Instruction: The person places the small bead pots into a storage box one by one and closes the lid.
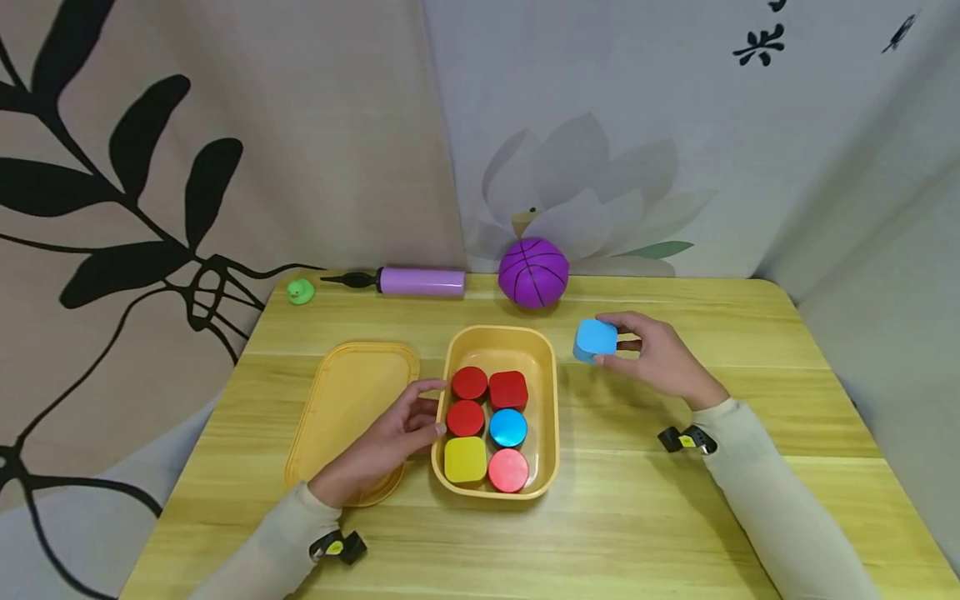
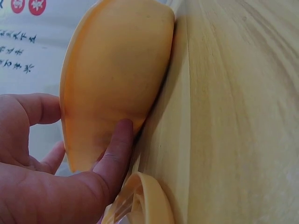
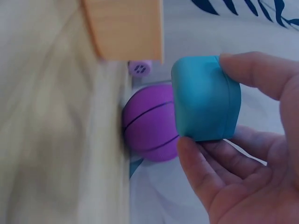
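My right hand [image 1: 660,354] pinches a blue rounded-square block [image 1: 596,340] between thumb and fingers, above the table to the right of a yellow box. A seam line runs round the block [image 3: 205,99] in the right wrist view. The fingers of my left hand [image 1: 393,429] touch the outer left wall of the yellow box [image 1: 550,417]; in the left wrist view the thumb lies against the wall of that box [image 2: 117,60]. Inside stand two red round blocks [image 1: 469,382], a red square one [image 1: 508,390], a blue round one [image 1: 507,428], a yellow square one [image 1: 465,460] and a pink round one [image 1: 508,471].
A yellow lid [image 1: 352,400] lies left of the box, partly under my left hand. Along the back edge are a green toy duck [image 1: 301,292], a purple pump [image 1: 422,282] and a purple ball [image 1: 533,273]. Patterned cloth [image 1: 337,125] hangs behind the wooden table [image 1: 630,517].
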Tool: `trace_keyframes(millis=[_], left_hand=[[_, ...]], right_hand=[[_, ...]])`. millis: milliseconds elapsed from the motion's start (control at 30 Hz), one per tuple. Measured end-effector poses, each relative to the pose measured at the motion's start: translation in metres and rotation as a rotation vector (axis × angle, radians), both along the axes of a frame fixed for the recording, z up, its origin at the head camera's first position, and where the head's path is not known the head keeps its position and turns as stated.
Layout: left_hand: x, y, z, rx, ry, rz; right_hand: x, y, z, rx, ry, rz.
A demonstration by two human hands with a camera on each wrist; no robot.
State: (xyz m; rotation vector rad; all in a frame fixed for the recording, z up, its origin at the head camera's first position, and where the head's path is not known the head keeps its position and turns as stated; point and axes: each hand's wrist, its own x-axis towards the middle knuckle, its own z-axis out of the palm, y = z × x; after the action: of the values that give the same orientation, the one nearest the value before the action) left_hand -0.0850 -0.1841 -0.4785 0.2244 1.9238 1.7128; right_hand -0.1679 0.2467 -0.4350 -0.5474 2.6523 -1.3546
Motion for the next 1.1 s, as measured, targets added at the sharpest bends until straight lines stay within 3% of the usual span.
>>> trace_keyframes(millis=[300, 567, 1100], left_hand=[[-0.002, 0.000, -0.002, -0.011, 0.003, -0.003], [-0.002, -0.002, -0.003, -0.006, 0.006, -0.011], [-0.001, -0.001, -0.002, 0.020, -0.006, -0.010]], right_hand=[[-0.007, -0.031, 0.020, 0.003, 0.060, 0.054], [-0.017, -0.060, 0.025, 0.003, 0.099, 0.117], [-0.029, -0.121, 0.010, 0.059, 0.131, 0.199]])
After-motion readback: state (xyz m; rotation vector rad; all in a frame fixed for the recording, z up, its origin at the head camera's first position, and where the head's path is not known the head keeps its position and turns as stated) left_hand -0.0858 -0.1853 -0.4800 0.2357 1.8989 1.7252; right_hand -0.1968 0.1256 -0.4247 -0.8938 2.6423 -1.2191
